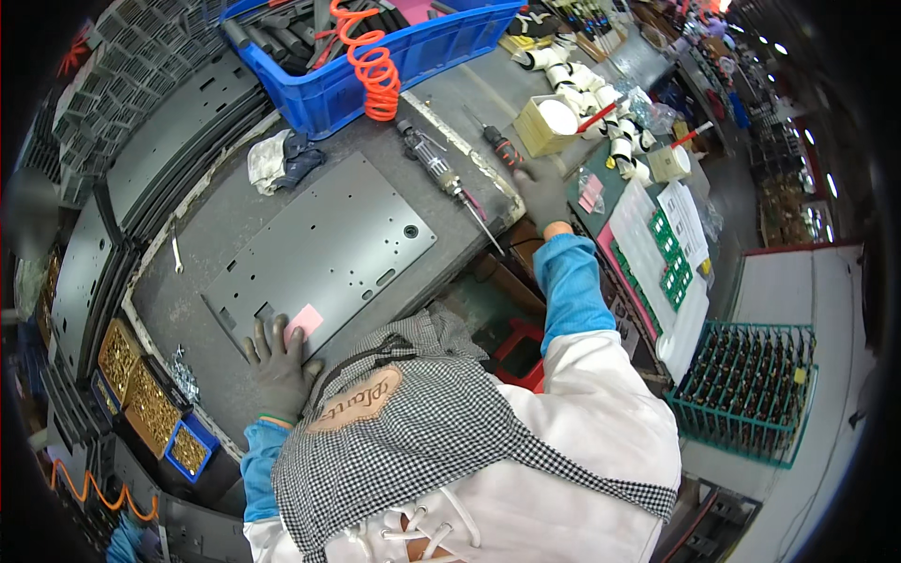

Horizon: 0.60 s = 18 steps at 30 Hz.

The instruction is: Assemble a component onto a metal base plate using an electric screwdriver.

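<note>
Your left hand [282, 371] lies open, fingers spread at the near edge of the dark plate [328, 244], which stretches ahead and to the right of it, flat on the bench; a pink slip [303, 324] sits on it just by your fingertips. Your right hand [542, 190] is at the handle end of a screwdriver [505, 150], fingers bent, though you cannot tell from here whether they are closed on it. The plate looks like thin sheet metal: probably stiff, a bit heavy, smooth under gloves, easily scratched, so best held by opposite edges, clear of the holes. The screwdriver should be light and rigid, its ribbed handle the place to hold. Left of your right hand lies a power driver [434, 169], its tip jutting past the bench edge. The bench [206, 235] is grey and worn; beyond the plate are a cloth [270, 161] and a blue bin [314, 94]. Screw trays [150, 403] stand left of your left hand, circuit boards [674, 267] right of your right.
</note>
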### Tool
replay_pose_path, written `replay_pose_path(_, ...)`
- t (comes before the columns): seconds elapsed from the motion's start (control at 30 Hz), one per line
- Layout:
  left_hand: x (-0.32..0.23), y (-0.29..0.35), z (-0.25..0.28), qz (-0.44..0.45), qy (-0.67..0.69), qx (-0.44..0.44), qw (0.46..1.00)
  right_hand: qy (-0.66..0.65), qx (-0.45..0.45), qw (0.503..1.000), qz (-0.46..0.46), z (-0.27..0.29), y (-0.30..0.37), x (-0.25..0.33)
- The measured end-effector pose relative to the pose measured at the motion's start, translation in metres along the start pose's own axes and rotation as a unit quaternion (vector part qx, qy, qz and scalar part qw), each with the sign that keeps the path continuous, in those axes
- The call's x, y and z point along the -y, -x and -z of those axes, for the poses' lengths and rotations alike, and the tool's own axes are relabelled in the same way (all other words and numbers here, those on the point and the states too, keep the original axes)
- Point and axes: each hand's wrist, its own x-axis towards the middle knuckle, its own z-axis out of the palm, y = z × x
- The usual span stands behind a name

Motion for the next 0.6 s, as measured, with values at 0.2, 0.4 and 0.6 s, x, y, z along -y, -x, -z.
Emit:
replay_pose_path(0.2, -0.005, 0.005, -0.002, 0.041, 0.036, -0.02, 0.998, 0.074, 0.234, 0.968, 0.049, -0.069, -0.022, 0.044)
replay_pose_path(0.4, -0.003, 0.03, -0.02, 0.171, 0.087, -0.139, 0.972, 0.194, 0.295, 0.935, 0.038, -0.064, -0.027, 0.084)
replay_pose_path(0.6, -0.004, 0.027, -0.012, 0.195, 0.167, -0.197, 0.946, 0.201, 0.317, 0.926, 0.024, -0.042, -0.009, 0.045)
